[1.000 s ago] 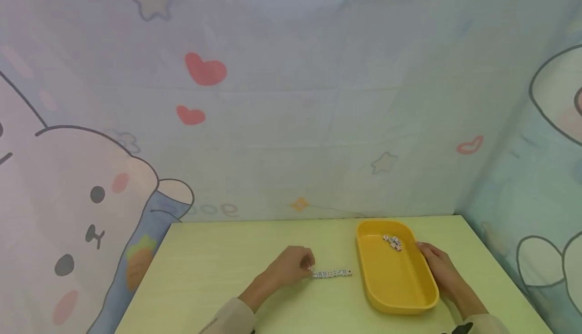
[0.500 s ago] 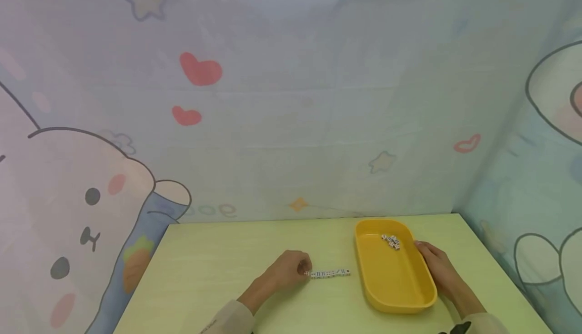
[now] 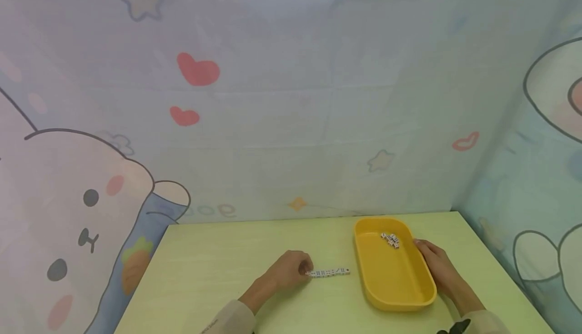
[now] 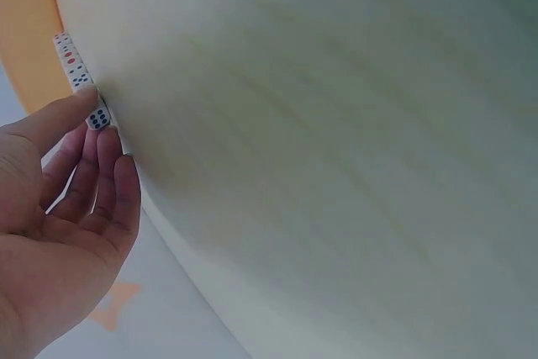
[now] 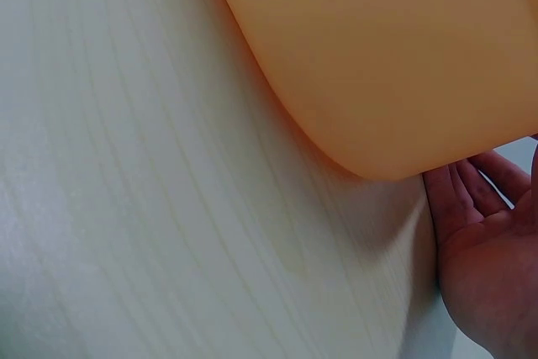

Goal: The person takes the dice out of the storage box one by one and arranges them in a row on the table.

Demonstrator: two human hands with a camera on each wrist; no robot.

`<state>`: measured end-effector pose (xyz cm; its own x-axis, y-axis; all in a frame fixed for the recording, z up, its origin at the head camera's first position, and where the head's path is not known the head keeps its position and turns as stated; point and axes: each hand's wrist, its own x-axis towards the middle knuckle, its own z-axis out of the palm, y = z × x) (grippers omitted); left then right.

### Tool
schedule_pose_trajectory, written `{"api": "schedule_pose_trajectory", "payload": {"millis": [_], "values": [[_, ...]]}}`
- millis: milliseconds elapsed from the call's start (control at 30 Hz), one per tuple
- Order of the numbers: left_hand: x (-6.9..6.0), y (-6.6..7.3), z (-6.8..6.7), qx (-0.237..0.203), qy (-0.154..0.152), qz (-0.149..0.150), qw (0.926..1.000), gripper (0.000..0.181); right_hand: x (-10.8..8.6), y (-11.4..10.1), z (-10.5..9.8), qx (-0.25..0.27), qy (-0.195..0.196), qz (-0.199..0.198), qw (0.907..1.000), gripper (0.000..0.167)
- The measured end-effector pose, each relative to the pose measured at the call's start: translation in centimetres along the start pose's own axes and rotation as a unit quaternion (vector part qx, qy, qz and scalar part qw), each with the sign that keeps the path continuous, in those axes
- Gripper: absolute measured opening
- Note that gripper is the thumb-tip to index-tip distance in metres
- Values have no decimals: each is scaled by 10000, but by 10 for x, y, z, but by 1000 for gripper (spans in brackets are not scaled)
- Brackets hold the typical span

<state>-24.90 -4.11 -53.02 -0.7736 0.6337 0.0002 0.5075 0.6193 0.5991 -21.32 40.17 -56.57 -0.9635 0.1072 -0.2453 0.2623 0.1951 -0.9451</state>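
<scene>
so the left hand (image 3: 288, 269) had the end die (image 4: 98, 118) of the dice row (image 3: 329, 273) in a pinch, pretty much closed on it, at the end farthest from the yellow tray (image 3: 395, 281). the row sat on the tabletop (image 3: 218, 253) left of the tray, and loose dice (image 3: 391, 240) lay inside its far end. right hand (image 3: 438, 266) was against the tray's right wall; couldn't tell if it gripped. imo the trick was a light pinch, keeping the die flush, then letting go gently so nothing got knocked crooked.
</scene>
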Motion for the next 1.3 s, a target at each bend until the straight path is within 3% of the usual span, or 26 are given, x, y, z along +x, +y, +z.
{"api": "schedule_pose_trajectory", "payload": {"millis": [300,467,667,833,1033,1167,1300], "values": [[3,5,-1,-66,-165,24,9998,24,-4,5,-3,40,43,15,10000,79],[15,19,-5,-109,-130,34,9999,29,-4,7,-4,36,18,11,10000,86],[41,46,-10,91,-65,206,9997,36,-2,7,-6,32,30,-33,10000,77],[65,69,-6,336,290,542,9975,47,0,5,-5,75,80,-62,9999,73],[96,92,11,824,481,589,9937,64,4,6,-2,110,95,-119,9998,71],[117,107,25,1218,360,597,9901,67,6,7,-1,81,79,-84,9999,72],[136,122,35,1310,268,685,9887,70,6,4,-1,108,109,-53,9999,71]]}}
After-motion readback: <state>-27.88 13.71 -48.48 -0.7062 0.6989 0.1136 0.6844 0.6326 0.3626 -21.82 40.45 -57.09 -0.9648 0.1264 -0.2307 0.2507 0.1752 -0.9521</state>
